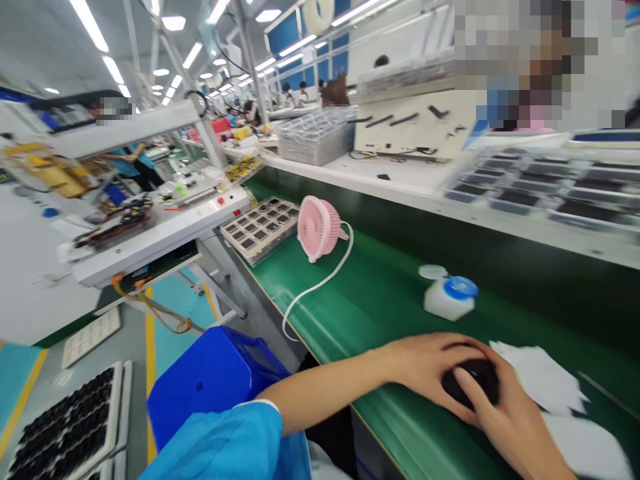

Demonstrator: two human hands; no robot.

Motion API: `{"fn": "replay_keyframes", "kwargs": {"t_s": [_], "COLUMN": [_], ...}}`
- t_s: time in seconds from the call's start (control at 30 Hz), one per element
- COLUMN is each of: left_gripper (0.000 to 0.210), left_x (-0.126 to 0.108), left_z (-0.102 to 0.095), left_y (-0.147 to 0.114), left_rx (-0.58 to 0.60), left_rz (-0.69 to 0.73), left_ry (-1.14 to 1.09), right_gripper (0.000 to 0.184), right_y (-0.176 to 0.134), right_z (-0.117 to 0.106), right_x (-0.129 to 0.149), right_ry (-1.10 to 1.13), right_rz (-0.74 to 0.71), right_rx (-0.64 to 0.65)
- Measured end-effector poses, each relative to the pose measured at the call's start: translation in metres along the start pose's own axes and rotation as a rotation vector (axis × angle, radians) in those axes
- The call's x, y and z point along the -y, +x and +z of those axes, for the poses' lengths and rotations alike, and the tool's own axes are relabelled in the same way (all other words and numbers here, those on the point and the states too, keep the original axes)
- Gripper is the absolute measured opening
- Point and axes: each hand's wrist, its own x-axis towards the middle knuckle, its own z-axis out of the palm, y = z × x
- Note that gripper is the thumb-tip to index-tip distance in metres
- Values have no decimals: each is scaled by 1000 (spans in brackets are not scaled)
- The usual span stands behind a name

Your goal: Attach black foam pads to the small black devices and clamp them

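Note:
Both hands are together over the green bench mat (pixel 385 320), closed around a black, rounded object that looks like a computer mouse (pixel 480 375). My left hand (pixel 430 363) comes in from the left and curls its fingers over the far side. From the lower right, my right hand (pixel 515 417) grips the near side, its thumb lying across the top. Fingers cover much of the mouse. Beyond them stands a small white bottle (pixel 450 301) with a blue top and a clear lid flipped up. White wipes (pixel 543 380) lie beside my right hand.
A pink fan (pixel 319 228) with a white cable stands farther along the bench, near a compartment tray (pixel 260 228) of dark parts. A blue stool (pixel 210 383) is at the left below. Clear trays (pixel 530 183) fill the raised shelf. Trays of black parts (pixel 65 427) sit lower left.

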Motion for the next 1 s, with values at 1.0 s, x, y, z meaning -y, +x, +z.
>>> {"fn": "replay_keyframes", "kwargs": {"t_s": [1.0], "left_gripper": [94], "left_x": [2], "left_z": [-18], "left_y": [-13], "left_rx": [-65], "left_rz": [-16], "left_ry": [316], "right_gripper": [40], "right_y": [21], "right_z": [-49], "right_x": [5], "right_ry": [-279], "right_rz": [-93], "right_rx": [-348]}}
